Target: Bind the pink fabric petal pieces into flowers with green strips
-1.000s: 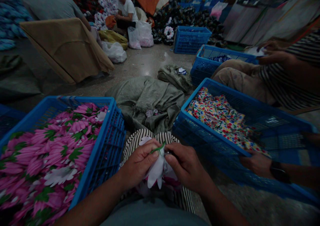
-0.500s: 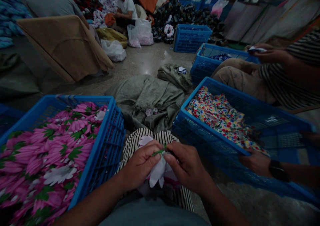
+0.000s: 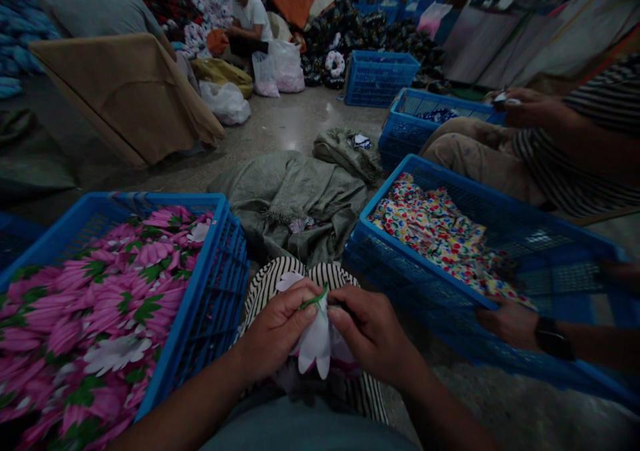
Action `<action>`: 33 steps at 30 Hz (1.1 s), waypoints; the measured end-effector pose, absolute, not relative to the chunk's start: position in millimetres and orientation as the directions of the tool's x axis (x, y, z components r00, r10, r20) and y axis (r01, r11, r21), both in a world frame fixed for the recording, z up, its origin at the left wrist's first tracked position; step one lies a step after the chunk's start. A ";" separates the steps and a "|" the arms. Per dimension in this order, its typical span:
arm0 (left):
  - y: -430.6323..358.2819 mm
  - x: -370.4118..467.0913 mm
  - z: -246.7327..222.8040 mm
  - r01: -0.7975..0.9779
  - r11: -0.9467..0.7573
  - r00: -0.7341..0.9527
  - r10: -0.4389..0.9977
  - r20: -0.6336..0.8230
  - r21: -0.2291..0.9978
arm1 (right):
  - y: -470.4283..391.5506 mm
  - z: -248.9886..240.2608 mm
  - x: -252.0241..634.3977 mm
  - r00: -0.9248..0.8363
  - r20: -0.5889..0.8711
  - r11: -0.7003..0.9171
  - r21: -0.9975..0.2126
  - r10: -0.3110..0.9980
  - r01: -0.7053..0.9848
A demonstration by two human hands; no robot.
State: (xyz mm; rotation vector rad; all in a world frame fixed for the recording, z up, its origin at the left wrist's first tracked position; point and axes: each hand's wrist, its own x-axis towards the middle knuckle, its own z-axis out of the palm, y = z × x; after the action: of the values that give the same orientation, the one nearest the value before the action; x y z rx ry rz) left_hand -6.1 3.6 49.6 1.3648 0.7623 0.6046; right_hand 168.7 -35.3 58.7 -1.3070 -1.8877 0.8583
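Note:
Over my striped lap, a white fabric flower (image 3: 316, 348) hangs petals down, with a green leafy piece (image 3: 317, 296) at its top. My left hand (image 3: 277, 324) pinches it near the green piece between thumb and fingers. From the other side my right hand (image 3: 374, 328) is closed on the flower's upper edge, thumb toward the middle; its fingertips are partly hidden. Another pale petal piece (image 3: 290, 280) lies on my lap behind the left hand. Some pink shows beneath the white petals.
To my left, a blue crate (image 3: 223, 206) holds pink flowers with green tops. At right, another person's hand (image 3: 510, 324) with a dark watch is on a blue crate (image 3: 367, 228) of colourful printed fabric. Ahead lies a grey-green sack (image 3: 300, 184); a brown covered board (image 3: 125, 91) stands beyond.
The green piece now stands up more openly at the flower's top, and more of the white petals shows between my hands. Both hands stay nearly in place.

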 end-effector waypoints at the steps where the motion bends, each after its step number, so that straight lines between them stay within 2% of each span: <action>1: 3.8 -5.6 51.0 0.047 0.106 0.631 0.767 -0.111 0.993 | -35.1 59.3 168.4 -0.262 0.167 0.282 -0.816 0.951 0.504; 11: 5.5 -3.7 58.4 0.052 0.005 0.686 0.726 -0.039 0.999 | -34.1 65.2 165.9 -0.243 0.211 0.314 -0.776 0.947 0.547; 15: 3.6 -3.8 55.3 0.045 0.063 0.684 0.725 -0.076 0.997 | -33.5 60.3 167.5 -0.224 0.215 0.303 -0.802 0.951 0.515; 17: 1.9 -3.9 49.0 0.001 0.201 0.644 0.749 -0.154 0.980 | -30.2 51.6 170.3 -0.065 0.183 0.194 -0.913 0.981 0.360; 19: 0.9 -3.8 41.1 -0.096 0.392 0.597 0.758 -0.262 0.915 | -25.0 40.4 173.3 0.152 0.048 0.038 -0.997 0.987 0.063; 20: 1.1 -3.5 37.5 -0.153 0.479 0.583 0.750 -0.313 0.864 | -22.4 34.6 174.4 0.206 -0.041 -0.022 -0.995 0.978 -0.094; 22: 3.2 -2.4 32.7 -0.234 0.596 0.582 0.719 -0.381 0.768 | -19.0 24.7 174.7 0.136 -0.178 -0.129 -0.942 0.975 -0.308; 24: 6.8 -0.6 31.8 -0.243 0.636 0.581 0.700 -0.415 0.732 | -18.9 18.0 172.6 -0.048 -0.244 -0.244 -0.897 0.969 -0.368; 26: 11.1 1.7 32.8 -0.222 0.630 0.570 0.703 -0.425 0.745 | -20.5 14.4 169.7 -0.110 -0.291 -0.310 -0.866 0.950 -0.391; 30: 17.6 7.2 32.5 -0.186 0.616 0.547 0.712 -0.440 0.766 | -20.4 11.8 168.1 0.050 -0.318 -0.251 -0.827 0.947 -0.503; 33: 19.9 9.7 29.0 -0.167 0.635 0.539 0.699 -0.470 0.754 | -18.4 11.0 170.2 0.073 -0.330 -0.247 -0.818 0.941 -0.520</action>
State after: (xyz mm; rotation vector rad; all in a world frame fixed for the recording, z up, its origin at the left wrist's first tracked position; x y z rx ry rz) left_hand 9.7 19.9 29.0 0.7122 0.8527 0.5696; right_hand 170.2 -18.4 11.0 -1.0810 -0.5365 1.5058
